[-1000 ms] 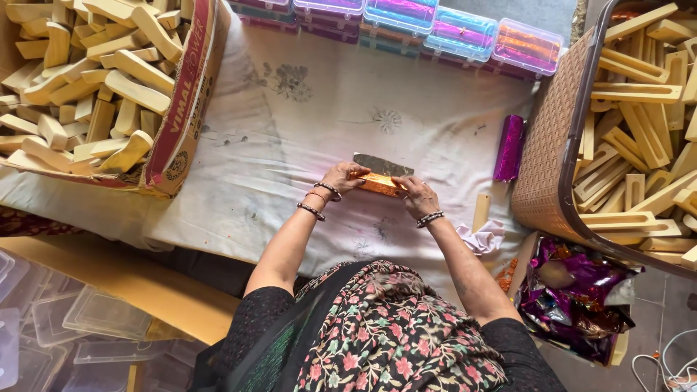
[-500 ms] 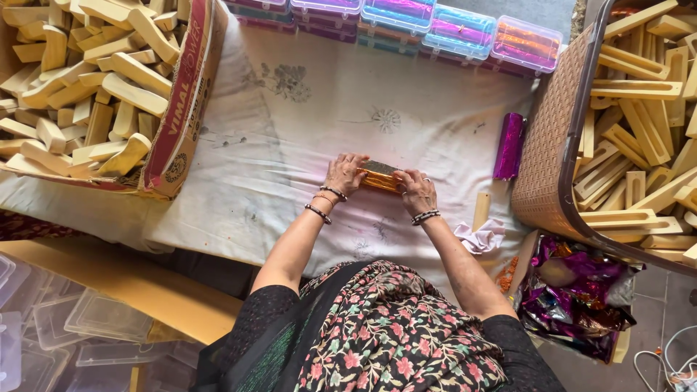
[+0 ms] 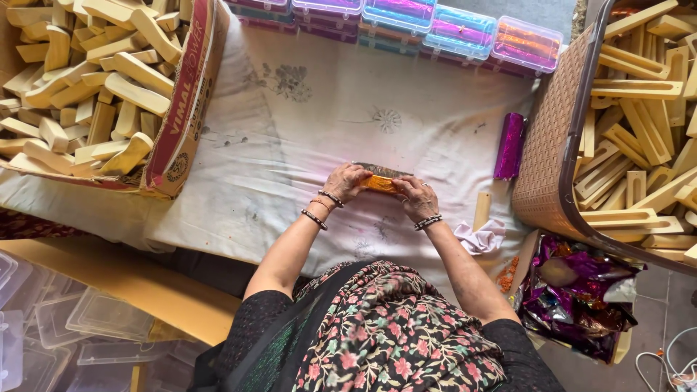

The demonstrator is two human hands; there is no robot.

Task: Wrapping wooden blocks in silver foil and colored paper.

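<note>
A small block wrapped in shiny orange-gold foil [image 3: 380, 181] lies on the white cloth [image 3: 319, 109] in front of me. My left hand [image 3: 345, 181] grips its left end and my right hand [image 3: 414, 196] grips its right end, fingers curled over the foil. A dark flap of the foil shows along the block's far edge. Both wrists wear bangles. A bare wooden piece [image 3: 481, 210] lies to the right of my right hand, next to a crumpled white scrap [image 3: 480, 237].
A cardboard box [image 3: 178, 109] full of pale wooden blocks stands at the left. A brown basket [image 3: 552, 145] of wooden pieces stands at the right, a purple foil-wrapped roll [image 3: 510, 147] beside it. Clear plastic boxes [image 3: 465, 33] line the far edge. Purple foil scraps [image 3: 581, 297] lie lower right.
The foil flap that lay open beyond the block has been folded over it. Both hands pressed down on the block, then shifted to pinch its ends.
</note>
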